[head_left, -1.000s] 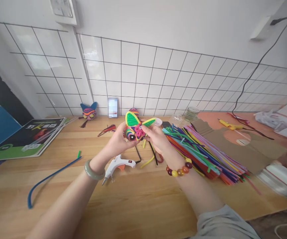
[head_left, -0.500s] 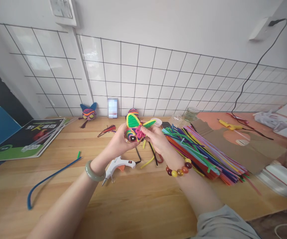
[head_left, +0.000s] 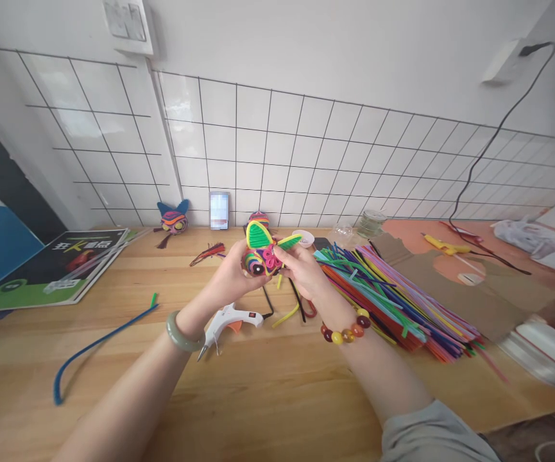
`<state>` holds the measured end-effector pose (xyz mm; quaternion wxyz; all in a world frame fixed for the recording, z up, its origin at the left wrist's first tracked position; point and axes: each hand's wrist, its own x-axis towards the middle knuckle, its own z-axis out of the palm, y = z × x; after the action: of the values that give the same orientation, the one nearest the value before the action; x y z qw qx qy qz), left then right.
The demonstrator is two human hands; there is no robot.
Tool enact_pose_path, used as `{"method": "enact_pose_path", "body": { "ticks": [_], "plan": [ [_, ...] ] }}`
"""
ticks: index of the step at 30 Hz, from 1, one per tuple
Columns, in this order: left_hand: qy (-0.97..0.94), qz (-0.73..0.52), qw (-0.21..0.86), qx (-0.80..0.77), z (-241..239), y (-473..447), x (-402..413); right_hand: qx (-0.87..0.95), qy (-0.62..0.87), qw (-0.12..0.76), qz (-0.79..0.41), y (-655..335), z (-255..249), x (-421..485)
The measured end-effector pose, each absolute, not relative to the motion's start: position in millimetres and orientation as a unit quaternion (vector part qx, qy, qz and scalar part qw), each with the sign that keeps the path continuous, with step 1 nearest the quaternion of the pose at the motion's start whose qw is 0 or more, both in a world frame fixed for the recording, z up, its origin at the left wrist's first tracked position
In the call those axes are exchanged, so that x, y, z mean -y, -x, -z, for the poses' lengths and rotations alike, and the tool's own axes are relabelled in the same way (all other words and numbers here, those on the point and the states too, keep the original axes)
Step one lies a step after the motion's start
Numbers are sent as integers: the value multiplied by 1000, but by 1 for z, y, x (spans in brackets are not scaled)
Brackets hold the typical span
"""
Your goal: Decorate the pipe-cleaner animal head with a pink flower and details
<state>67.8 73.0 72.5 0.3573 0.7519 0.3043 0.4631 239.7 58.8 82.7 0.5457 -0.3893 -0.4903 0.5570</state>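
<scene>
A colourful pipe-cleaner animal head (head_left: 264, 251) with green, yellow-edged ears, a black-and-white eye and a pink flower is held up over the table between both hands. My left hand (head_left: 230, 273) is closed round its left side, thumb under the eye. My right hand (head_left: 305, 269) is closed on its right side, with the thumb by the flower. Part of the head's right side is hidden by those fingers. Beneath my wrists lies a white glue gun (head_left: 231, 319). Yellow, black and red pipe-cleaner pieces (head_left: 297, 301) lie behind it.
A large pile of pipe cleaners (head_left: 392, 295) lies to the right on cardboard (head_left: 503, 301), near a yellow glue gun (head_left: 445, 245). At left are a blue pipe cleaner (head_left: 99, 337) and a book (head_left: 60, 263). A finished-looking head (head_left: 173, 221) and a phone (head_left: 219, 210) stand by the wall.
The view has shifted very slightly. Both hands keep their hold on the animal head, and the right thumb has moved a little along the flower's edge.
</scene>
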Motion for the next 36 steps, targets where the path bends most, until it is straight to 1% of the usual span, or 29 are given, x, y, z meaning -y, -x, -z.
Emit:
{"method": "enact_pose_path", "body": {
  "ticks": [3, 9, 15, 29, 36],
  "plan": [
    [-749, -462, 364, -304, -72, -67, -74, 488, 381, 543, -567, -239, -83, -59],
    [-728, -451, 419, -302, -70, -67, -75, 488, 395, 536, -564, -238, -81, -60],
    [-716, -443, 446, -302, -63, -67, -78, 492, 400, 522, -570, -238, -78, -61],
    [-723, -431, 435, -320, -64, -68, -78, 485, 426, 528, -552, -234, -81, -56],
    [-707, -431, 456, -326, -68, -71, -75, 493, 433, 523, -543, -235, -80, -58]
  ]
}}
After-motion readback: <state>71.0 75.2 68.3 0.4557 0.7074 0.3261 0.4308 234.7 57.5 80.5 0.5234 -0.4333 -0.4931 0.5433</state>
